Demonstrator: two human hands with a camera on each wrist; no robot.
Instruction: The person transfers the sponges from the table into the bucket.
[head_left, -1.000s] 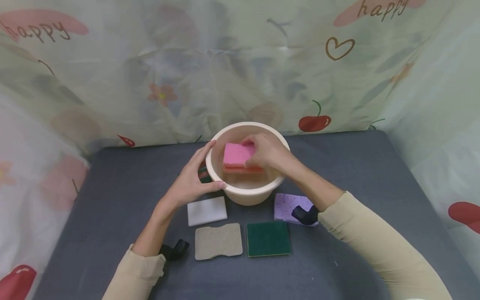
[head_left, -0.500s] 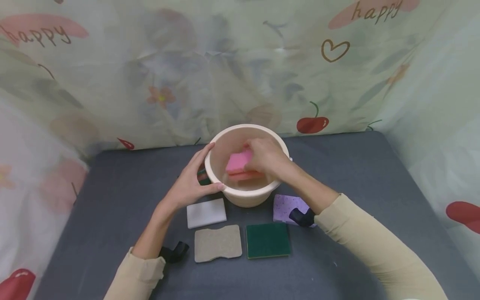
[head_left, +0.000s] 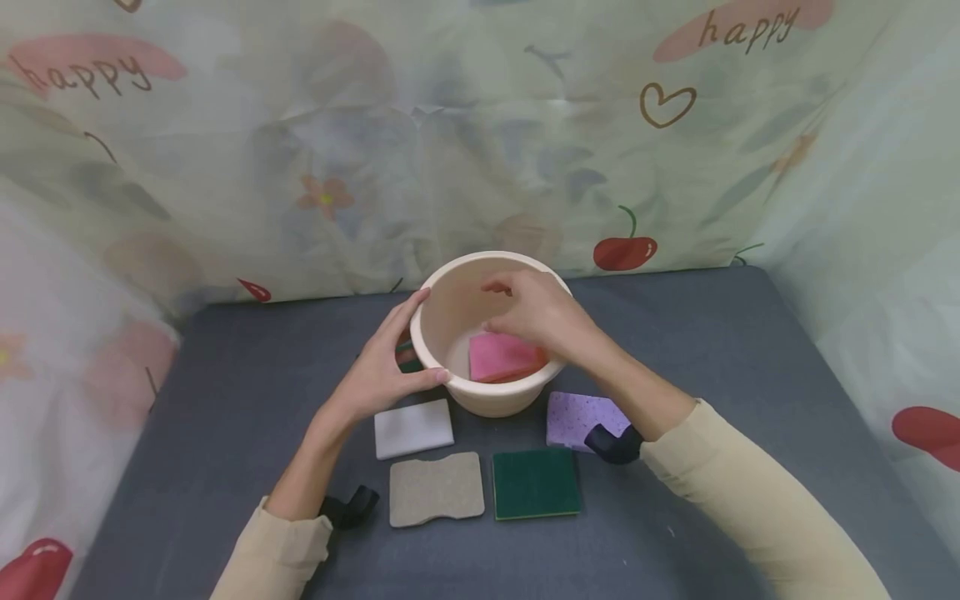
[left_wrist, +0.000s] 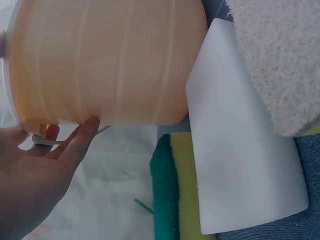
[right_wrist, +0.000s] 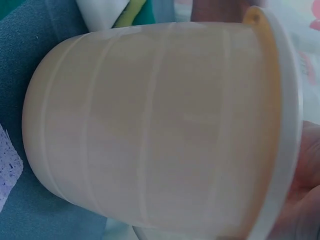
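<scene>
A cream bucket (head_left: 491,403) stands upright at the back middle of the table. My left hand (head_left: 381,367) grips its left side, thumb and forefinger at the rim; in the left wrist view, fingers of the left hand (left_wrist: 45,170) touch the ribbed wall near a thin wire handle (left_wrist: 45,141). Inside the bucket lies a pink sponge (head_left: 501,355) with orange-red showing at its right edge. Above it, within the bucket's mouth, my right hand (head_left: 543,312) has thumb and fingers apart and holds nothing. The right wrist view shows mainly the bucket's outer wall (right_wrist: 150,125).
Before the bucket lie a white sponge (head_left: 414,429), a grey-beige sponge (head_left: 437,489) with notched sides, a dark green scouring sponge (head_left: 536,485) and a speckled purple sponge (head_left: 573,417). A green-and-yellow sponge (left_wrist: 172,185) is partly hidden behind the left hand. A printed curtain (head_left: 450,183) hangs behind.
My right hand has lowered the pink sponge into the bucket, let go of it, and risen slightly. The sponge now rests lower, toward the near side. My left hand stays on the bucket.
</scene>
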